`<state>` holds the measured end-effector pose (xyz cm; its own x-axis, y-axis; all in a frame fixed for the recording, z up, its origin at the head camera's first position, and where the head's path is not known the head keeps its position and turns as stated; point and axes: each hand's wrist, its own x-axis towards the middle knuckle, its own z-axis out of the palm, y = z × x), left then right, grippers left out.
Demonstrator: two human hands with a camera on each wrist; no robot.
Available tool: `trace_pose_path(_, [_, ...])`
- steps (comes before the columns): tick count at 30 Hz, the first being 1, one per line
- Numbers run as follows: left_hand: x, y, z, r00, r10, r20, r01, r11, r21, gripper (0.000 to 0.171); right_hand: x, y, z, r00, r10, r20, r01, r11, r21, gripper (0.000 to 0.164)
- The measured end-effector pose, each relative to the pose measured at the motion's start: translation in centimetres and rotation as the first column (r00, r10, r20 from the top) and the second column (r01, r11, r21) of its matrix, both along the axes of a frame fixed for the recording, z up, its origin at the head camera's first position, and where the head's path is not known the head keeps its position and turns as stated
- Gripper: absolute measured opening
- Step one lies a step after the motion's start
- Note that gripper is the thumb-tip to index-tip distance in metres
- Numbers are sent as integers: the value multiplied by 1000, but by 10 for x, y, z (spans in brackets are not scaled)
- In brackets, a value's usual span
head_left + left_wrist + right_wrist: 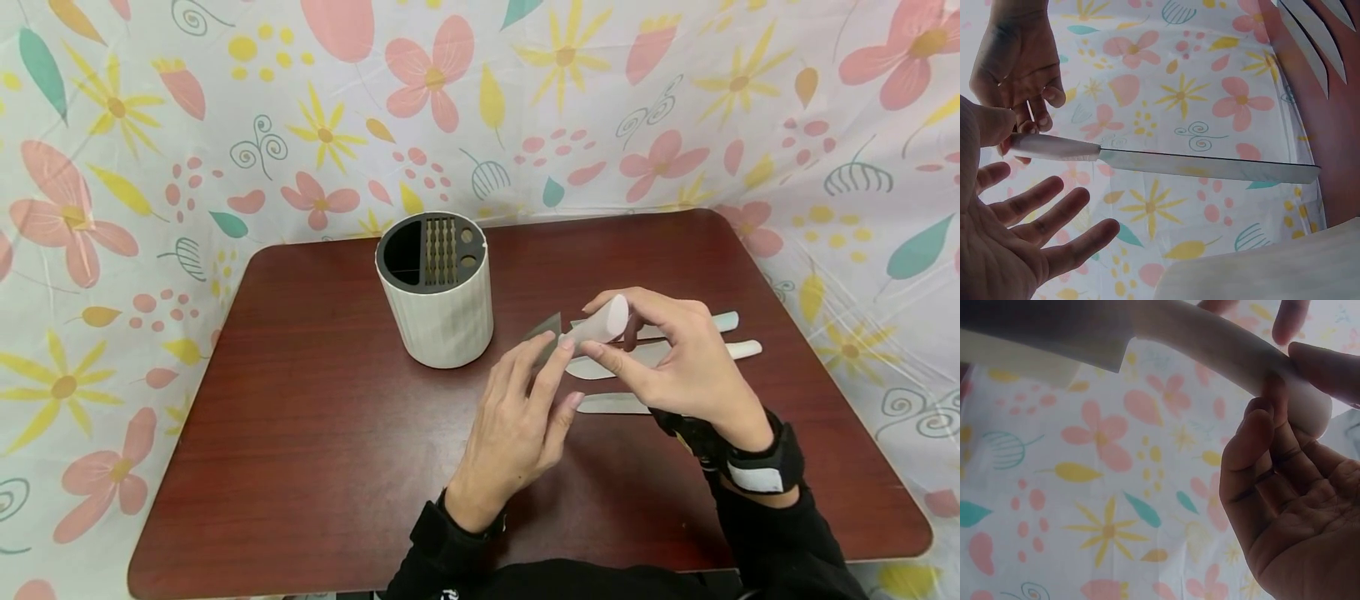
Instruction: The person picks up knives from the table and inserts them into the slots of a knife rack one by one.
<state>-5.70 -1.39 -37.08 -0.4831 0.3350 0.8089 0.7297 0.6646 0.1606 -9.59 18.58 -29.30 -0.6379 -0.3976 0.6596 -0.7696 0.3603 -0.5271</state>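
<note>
Between my two hands is a knife with a pale handle (606,323), raised above the table with its blade pointing away. My right hand (678,358) pinches the handle near its butt end between thumb and fingers. Close beside the handle, my left hand (517,425) has its fingers extended; in the left wrist view they spread apart below the knife blade (1210,167). Whether the left fingertips touch the handle is hard to tell. The right wrist view shows curled fingers (1250,440) against the underside of the handle.
A white ribbed knife block (442,325) with a dark slotted top stands at the table's back middle. Several knives lie on the brown table (300,433) under and beside my right hand, including a white-handled knife (742,349) and a pale blade (611,403). Floral cloth (322,75) hangs behind.
</note>
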Motion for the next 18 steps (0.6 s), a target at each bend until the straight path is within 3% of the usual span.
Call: trace_pose_path(18, [0,2,9,996,-75,-53,77,996,47,51,9,-10,3,994,108,-14,-108,994,2,44])
